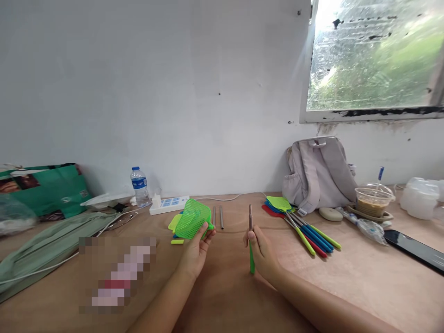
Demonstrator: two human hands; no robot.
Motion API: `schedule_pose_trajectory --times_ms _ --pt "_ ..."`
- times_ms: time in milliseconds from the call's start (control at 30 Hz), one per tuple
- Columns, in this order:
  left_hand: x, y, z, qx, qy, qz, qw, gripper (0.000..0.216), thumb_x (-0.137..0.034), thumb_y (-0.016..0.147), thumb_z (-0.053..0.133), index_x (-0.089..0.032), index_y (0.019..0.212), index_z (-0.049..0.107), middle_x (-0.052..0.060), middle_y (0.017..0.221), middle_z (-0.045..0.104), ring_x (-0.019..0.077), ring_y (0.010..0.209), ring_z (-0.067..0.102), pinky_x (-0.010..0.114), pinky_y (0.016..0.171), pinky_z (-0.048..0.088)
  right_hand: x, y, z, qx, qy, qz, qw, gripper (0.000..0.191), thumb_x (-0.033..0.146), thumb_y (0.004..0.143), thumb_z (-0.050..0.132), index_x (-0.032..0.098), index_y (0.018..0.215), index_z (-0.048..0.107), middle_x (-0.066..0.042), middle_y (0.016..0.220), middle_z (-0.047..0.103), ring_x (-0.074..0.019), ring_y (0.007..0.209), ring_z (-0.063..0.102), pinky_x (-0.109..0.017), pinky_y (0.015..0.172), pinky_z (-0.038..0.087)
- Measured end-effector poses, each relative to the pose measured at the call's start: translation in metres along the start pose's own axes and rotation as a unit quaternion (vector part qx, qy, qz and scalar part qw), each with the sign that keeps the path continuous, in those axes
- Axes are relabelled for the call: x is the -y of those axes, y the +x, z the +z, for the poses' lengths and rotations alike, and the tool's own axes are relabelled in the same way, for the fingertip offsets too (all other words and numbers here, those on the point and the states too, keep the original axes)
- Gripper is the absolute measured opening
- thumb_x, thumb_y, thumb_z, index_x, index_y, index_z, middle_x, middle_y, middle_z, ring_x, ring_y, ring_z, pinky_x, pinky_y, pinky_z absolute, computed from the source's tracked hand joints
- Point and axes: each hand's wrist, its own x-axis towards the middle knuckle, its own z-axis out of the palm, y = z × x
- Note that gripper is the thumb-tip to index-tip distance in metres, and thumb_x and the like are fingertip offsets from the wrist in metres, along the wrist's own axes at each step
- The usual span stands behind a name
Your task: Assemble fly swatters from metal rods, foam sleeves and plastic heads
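My left hand (pixel 196 249) holds a green mesh fly-swatter head (pixel 192 218) by its neck, lifted just above the wooden table (pixel 347 286). Gripped upright in my right hand (pixel 261 252) is a swatter handle (pixel 250 240), with its metal rod pointing up and its green grip below the fist. Two bare metal rods (pixel 217 217) lie on the table between and beyond my hands. Under the held head lie a few more loose heads and a small yellow-green piece (pixel 177 241).
A pile of assembled swatters (pixel 301 226) in green, blue and red lies to the right. Behind stand a grey backpack (pixel 317 173), an iced drink cup (pixel 373 201), a water bottle (pixel 139 186) and a power strip (pixel 169 204). A phone (pixel 414 249) lies far right, green bags at left.
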Motion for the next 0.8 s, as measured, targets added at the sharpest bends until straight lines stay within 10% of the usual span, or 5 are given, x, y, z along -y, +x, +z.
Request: schedule_pose_trajectory --times_ms 800 --pt "0.002 0.001 -0.007 0.022 0.032 0.041 0.998 0.025 -0.011 0.048 0.077 -0.013 0.068 0.062 -0.002 0.067 0.066 0.0110 0.059 0.061 0.023 0.056 0.052 0.007 -0.004 -0.003 0.150 -0.272 -0.077 0.947 0.024 0.035 0.091 0.032 0.022 0.086 0.053 -0.002 0.073 0.064 -0.0153 0.063 0.058 -0.024 0.051 0.026"
